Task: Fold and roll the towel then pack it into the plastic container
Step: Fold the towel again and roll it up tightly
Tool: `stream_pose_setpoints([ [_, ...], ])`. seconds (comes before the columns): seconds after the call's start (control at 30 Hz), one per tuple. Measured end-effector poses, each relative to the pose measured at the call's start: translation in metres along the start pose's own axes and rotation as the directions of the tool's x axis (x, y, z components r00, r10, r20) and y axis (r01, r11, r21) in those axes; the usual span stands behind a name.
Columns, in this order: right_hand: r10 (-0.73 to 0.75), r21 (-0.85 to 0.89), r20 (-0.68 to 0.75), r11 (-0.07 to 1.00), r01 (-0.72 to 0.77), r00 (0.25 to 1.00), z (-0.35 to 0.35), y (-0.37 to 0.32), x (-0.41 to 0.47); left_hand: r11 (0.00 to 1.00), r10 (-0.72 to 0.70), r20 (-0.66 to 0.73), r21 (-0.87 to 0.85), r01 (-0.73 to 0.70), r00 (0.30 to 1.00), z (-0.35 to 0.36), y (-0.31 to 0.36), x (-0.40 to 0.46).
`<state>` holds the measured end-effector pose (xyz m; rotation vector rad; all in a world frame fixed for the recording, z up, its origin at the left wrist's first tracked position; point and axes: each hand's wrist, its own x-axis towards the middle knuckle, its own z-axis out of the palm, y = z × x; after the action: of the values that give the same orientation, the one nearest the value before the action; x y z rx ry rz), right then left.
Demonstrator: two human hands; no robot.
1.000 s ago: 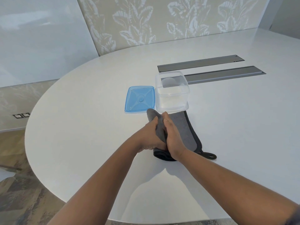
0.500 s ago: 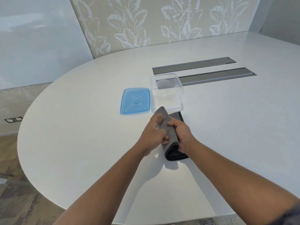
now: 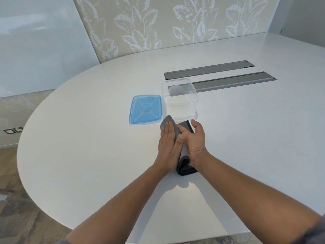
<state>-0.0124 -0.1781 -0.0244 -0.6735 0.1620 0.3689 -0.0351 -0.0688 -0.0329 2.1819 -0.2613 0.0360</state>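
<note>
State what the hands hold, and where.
The rolled towel, lying on the table: left hand flat on its top, right hand cupping its right side.

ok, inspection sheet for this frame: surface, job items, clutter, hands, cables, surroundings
Surface: white rounded table, two grey slot covers set into it.
Job's things: grey towel mostly rolled, lying on the table; clear container open and empty beyond it; blue lid lying flat on the container's left.
Clutter: nothing seen.
Hands: left hand flat on the roll; right hand cupped against its right side, fingers open.
Cables: nothing seen.
Surroundings: leaf-patterned wall panel behind; wall sockets at far left; patterned floor.
</note>
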Motion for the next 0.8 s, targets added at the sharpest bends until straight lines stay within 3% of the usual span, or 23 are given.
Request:
stream_pose_setpoints([
  [0.27, -0.004, 0.009, 0.012, 1.000, 0.004, 1.000, 0.006, -0.006, 0.003, 0.984, 0.084, -0.081, -0.151, -0.095, 0.993, -0.003, 0.004, -0.002],
  [0.53, -0.007, 0.074, 0.041, 0.997, 0.004, 0.999, 0.004, -0.005, 0.006, 0.981, 0.061, -0.074, -0.182, -0.073, 0.995, -0.001, 0.010, 0.001],
  [0.8, 0.033, 0.165, 0.049, 0.985, -0.041, 0.998, -0.010, -0.009, 0.003, 1.000, 0.013, -0.056, 0.018, -0.012, 0.998, 0.015, 0.010, 0.012],
])
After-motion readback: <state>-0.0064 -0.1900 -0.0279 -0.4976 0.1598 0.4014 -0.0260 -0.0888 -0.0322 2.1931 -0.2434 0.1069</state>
